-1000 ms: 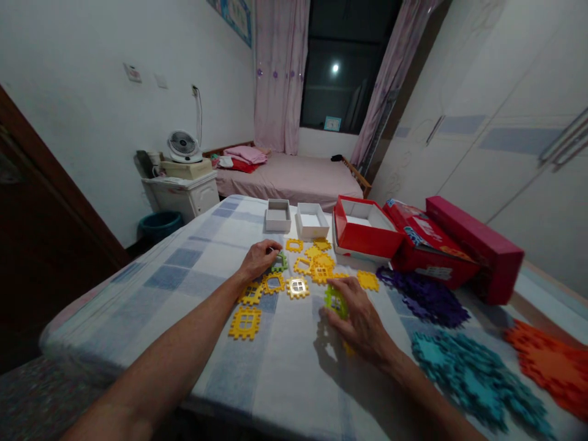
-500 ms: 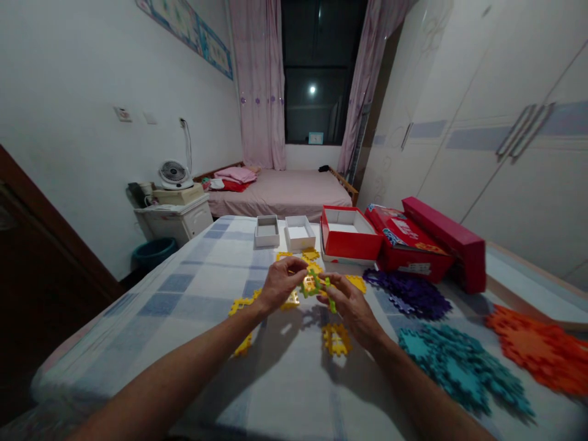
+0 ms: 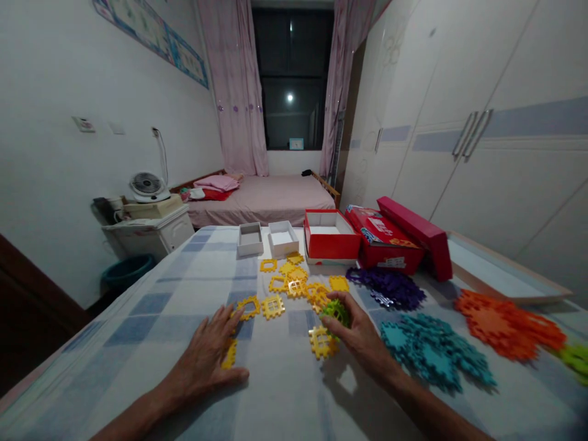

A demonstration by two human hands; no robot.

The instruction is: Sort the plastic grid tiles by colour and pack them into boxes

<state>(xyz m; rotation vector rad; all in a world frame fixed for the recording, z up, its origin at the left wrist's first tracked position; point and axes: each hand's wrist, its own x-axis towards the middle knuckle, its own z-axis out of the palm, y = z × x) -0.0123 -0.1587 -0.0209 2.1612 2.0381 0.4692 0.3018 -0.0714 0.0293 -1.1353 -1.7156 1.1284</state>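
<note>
- Green piece is pinched in the right hand, fingers curled around it, near the middle of the table.
- Left hand lies palm down on the table with its fingers spread, gripping nothing; one side rests on a yellow tile.
- A loose tile, also yellow, lies just beside the right hand.
- More yellow tiles lie scattered beyond both hands.
- Teal pile, purple pile and orange pile lie to the right, with a red box behind them.

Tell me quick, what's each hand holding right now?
Left hand: open, flat, resting partly on a yellow tile.
Right hand: closed on green tiles.
</note>
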